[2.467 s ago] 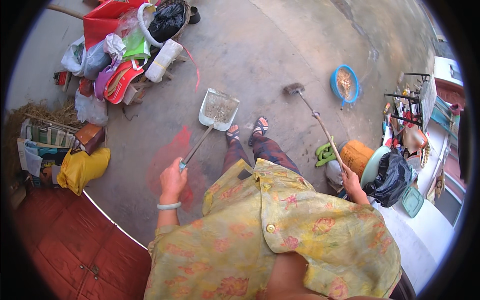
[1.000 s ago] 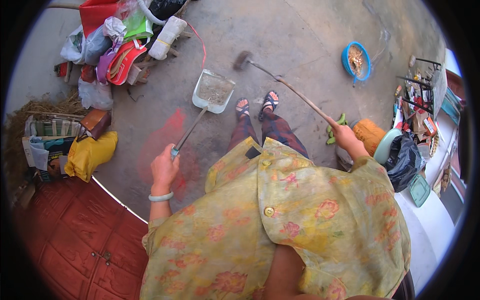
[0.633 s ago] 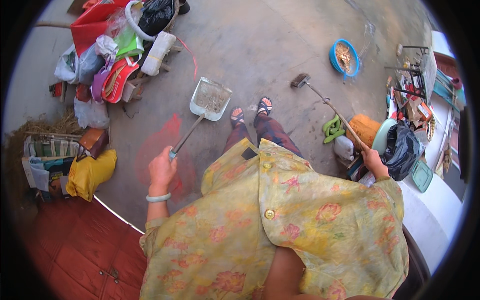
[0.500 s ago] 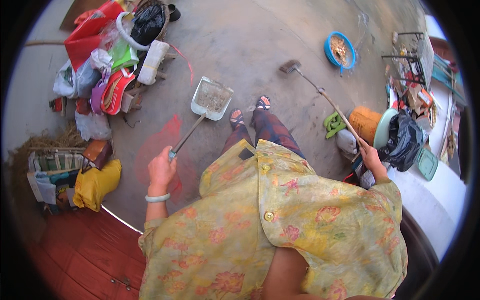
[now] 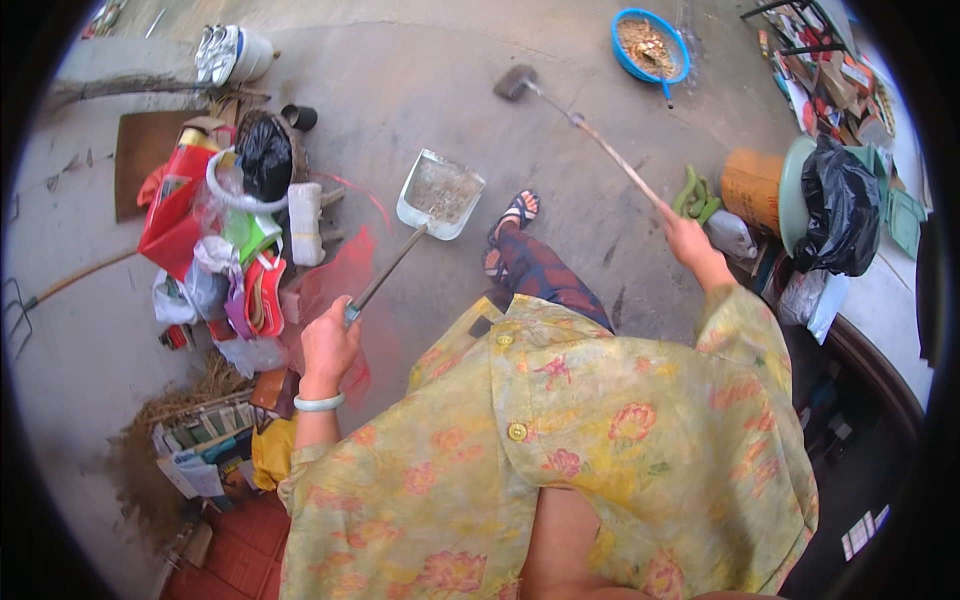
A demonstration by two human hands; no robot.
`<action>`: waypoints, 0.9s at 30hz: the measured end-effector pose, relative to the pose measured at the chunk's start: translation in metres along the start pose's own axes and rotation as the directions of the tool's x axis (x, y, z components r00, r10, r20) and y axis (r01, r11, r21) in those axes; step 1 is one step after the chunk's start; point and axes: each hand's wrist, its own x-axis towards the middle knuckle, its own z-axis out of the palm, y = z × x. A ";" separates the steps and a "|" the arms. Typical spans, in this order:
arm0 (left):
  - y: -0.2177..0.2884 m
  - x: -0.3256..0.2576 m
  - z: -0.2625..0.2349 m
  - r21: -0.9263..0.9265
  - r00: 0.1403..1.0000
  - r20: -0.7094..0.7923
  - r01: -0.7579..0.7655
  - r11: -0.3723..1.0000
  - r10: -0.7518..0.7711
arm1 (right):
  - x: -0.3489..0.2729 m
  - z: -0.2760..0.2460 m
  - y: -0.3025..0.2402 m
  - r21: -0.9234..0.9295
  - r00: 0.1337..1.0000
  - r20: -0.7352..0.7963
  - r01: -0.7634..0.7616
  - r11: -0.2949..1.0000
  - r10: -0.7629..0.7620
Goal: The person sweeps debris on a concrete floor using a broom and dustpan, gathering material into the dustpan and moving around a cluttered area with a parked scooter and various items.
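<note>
My left hand [image 5: 330, 345] is closed round the handle end of a long-handled dustpan [image 5: 441, 190]. Its pale pan, with greyish dirt on the inside, is in front of my feet and to the left. In my right hand [image 5: 690, 245] is the wooden stick of a broom [image 5: 622, 160]. The broom's dark bristle head [image 5: 516, 82] points away from me, ahead and to the right of the pan, and the two do not touch. Far beyond the broom sits a blue basin [image 5: 684, 62] holding brownish scraps.
Bags and bundles, among them a red bag [image 5: 172, 225], crowd the left side beside a fork-ended tool [image 5: 80, 278]. On the right stand an orange-brown bucket [image 5: 752, 190], green gourd-like vegetables [image 5: 692, 195] and a black plastic bag [image 5: 838, 205]. A red sheet [image 5: 340, 300] lies at left.
My right arm has reached forward, and the broom head has shifted left and farther away. The view has turned, and my feet have changed position. Both hands keep their holds.
</note>
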 end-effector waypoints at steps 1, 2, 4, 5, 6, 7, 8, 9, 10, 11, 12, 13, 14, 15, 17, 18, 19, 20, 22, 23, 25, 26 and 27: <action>0.003 0.014 -0.007 0.004 0.999 -0.010 -0.032 0.999 0.032 | -0.023 -0.002 0.019 -0.017 1.000 0.011 -0.002 1.000 0.002; 0.005 0.025 -0.012 0.007 0.998 -0.020 -0.058 0.998 0.058 | -0.048 -0.008 0.033 -0.032 0.998 0.054 -0.042 0.999 0.044; 0.010 0.055 -0.027 0.017 0.993 -0.017 -0.121 0.993 0.121 | -0.097 -0.010 0.056 -0.065 0.997 0.033 -0.065 0.996 0.067; 0.015 0.064 -0.029 0.020 0.989 -0.021 -0.145 0.989 0.145 | -0.120 -0.023 0.057 -0.063 0.991 0.062 -0.113 0.992 0.117; 0.022 0.073 -0.034 0.023 0.988 -0.017 -0.153 0.988 0.154 | -0.138 -0.036 0.053 -0.052 0.982 0.083 -0.168 0.984 0.172; 0.031 0.082 -0.038 0.027 0.986 -0.011 -0.166 0.986 0.166 | -0.155 -0.044 0.050 -0.040 0.968 0.105 -0.226 0.973 0.229; 0.040 0.091 -0.044 0.037 0.984 -0.005 -0.177 0.983 0.178 | -0.168 -0.046 0.051 0.016 0.968 0.101 -0.232 0.973 0.229; 0.044 0.101 -0.049 0.047 0.979 -0.015 -0.200 0.979 0.201 | -0.178 -0.045 0.053 0.073 0.969 0.093 -0.234 0.969 0.227; 0.048 0.110 -0.050 0.057 0.974 -0.024 -0.223 0.973 0.224 | -0.186 -0.043 0.053 0.129 0.970 0.085 -0.235 0.963 0.226; 0.051 0.120 -0.055 0.071 0.967 -0.025 -0.250 0.966 0.252 | -0.193 -0.040 0.049 0.191 0.974 0.046 -0.225 0.955 0.220; 0.055 0.130 -0.060 0.090 0.962 -0.022 -0.269 0.959 0.271 | -0.192 -0.036 0.044 0.238 0.978 0.000 -0.204 0.950 0.210; 0.059 0.140 -0.066 0.109 0.957 -0.018 -0.287 0.952 0.291 | -0.184 -0.032 0.039 0.282 0.978 -0.047 -0.181 0.942 0.202; 0.065 0.148 -0.070 0.129 0.949 -0.011 -0.312 0.941 0.316 | -0.177 -0.027 0.033 0.328 0.974 -0.095 -0.163 0.931 0.204; 0.069 0.155 -0.073 0.145 0.936 -0.008 -0.347 0.927 0.351 | -0.161 -0.027 0.023 0.351 0.965 -0.058 -0.219 0.910 0.254; 0.081 0.171 -0.079 0.182 0.907 -0.009 -0.413 0.892 0.422 | -0.112 -0.014 0.013 0.367 0.957 -0.061 -0.244 0.897 0.285; 0.082 0.192 -0.097 0.207 0.887 0.031 -0.456 0.866 0.460 | -0.085 -0.022 -0.016 0.393 0.954 -0.070 -0.243 0.887 0.292; 0.091 0.203 -0.099 0.219 0.868 0.054 -0.493 0.842 0.494 | -0.065 -0.028 -0.028 0.383 0.939 -0.034 -0.304 0.872 0.342; 0.100 0.211 -0.102 0.233 0.851 0.076 -0.522 0.821 0.520 | -0.051 -0.031 -0.035 0.371 0.923 0.004 -0.358 0.857 0.384; 0.118 0.222 -0.112 0.270 0.823 0.105 -0.564 0.780 0.559 | -0.042 -0.020 -0.034 0.356 0.910 0.045 -0.400 0.844 0.412; 0.122 0.233 -0.117 0.282 0.808 0.125 -0.585 0.760 0.576 | -0.041 -0.017 -0.038 0.340 0.900 0.074 -0.428 0.837 0.430; 0.130 0.254 -0.128 0.299 0.780 0.163 -0.622 0.724 0.603 | -0.065 -0.002 -0.043 0.352 0.870 0.115 -0.487 0.799 0.480; 0.133 0.262 -0.126 0.288 0.757 0.169 -0.650 0.703 0.631 | -0.084 0.008 -0.040 0.350 0.854 0.128 -0.515 0.782 0.505; 0.136 0.271 -0.124 0.275 0.731 0.175 -0.680 0.680 0.660 | -0.106 0.022 -0.037 0.350 0.845 0.135 -0.529 0.773 0.517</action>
